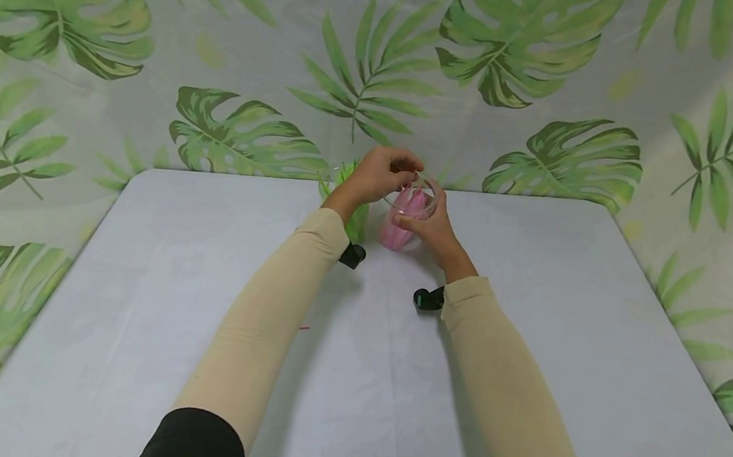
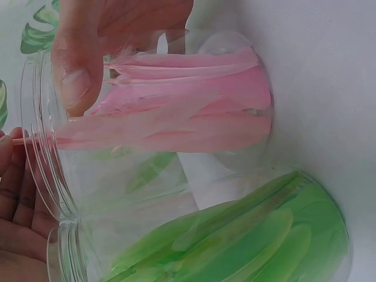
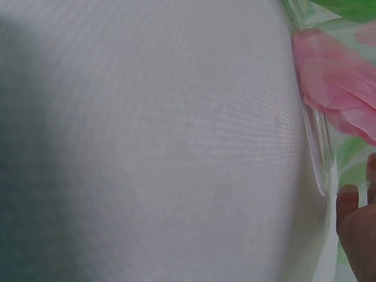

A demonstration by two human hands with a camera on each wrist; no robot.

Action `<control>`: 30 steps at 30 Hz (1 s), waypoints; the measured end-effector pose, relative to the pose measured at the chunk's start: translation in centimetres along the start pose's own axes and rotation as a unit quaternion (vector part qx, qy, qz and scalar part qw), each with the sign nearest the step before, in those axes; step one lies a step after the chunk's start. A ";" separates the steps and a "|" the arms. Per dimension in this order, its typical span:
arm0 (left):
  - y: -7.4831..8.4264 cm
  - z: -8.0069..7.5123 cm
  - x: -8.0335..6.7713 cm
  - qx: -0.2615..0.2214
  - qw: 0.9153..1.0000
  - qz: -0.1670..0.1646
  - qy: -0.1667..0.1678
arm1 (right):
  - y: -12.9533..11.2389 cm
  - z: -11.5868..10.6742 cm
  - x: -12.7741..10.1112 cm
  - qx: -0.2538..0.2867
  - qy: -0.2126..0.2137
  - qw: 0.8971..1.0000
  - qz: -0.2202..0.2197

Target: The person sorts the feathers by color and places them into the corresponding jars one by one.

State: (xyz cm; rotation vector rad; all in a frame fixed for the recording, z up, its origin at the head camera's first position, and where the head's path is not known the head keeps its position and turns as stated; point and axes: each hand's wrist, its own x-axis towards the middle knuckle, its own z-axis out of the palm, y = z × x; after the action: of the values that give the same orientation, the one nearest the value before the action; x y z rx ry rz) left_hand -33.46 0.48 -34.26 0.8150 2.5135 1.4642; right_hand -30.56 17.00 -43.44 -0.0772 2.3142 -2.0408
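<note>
A clear jar holds several pink feathers and stands at the table's far side. My right hand grips this jar near its top, the thumb on the near side. Over the mouth, my left hand pinches the thin quill of one pink feather, whose vane is inside the jar. The fingertips on the quill also show at the edge of the left wrist view. Beside it on the left is a second clear jar with green feathers, partly hidden by my left arm in the head view.
A white cloth covers the table. A small pinkish-red sliver lies on it beside my left forearm. Behind the table hangs a leaf-patterned curtain. Each wrist carries a black camera.
</note>
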 end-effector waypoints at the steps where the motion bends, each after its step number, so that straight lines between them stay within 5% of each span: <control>1: 0.0 0.0 0.0 0.000 1.000 -0.001 0.000 | 0.0 0.0 0.0 0.000 0.000 1.000 0.000; 12: 0.1 0.0 0.0 0.021 1.000 -0.001 -0.010 | -0.3 0.1 -0.2 -0.022 0.000 1.000 0.016; 21: 0.3 -0.2 -0.1 0.059 0.998 0.006 -0.022 | -1.9 0.1 -1.3 0.024 -0.023 0.999 0.008; 25: 0.5 -0.9 -0.4 0.064 0.998 0.006 -0.026 | -2.1 0.1 -1.4 0.020 -0.024 1.000 0.002; 30: 0.8 -2.6 -1.9 0.098 0.994 0.045 -0.025 | -2.2 0.0 -1.4 0.020 -0.019 1.000 0.004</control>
State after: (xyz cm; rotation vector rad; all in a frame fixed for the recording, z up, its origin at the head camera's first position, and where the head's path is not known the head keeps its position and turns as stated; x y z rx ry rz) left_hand -32.42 -2.17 -32.54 0.9945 2.6454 1.2175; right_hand -29.14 16.78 -41.26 -0.1037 2.2462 -2.0626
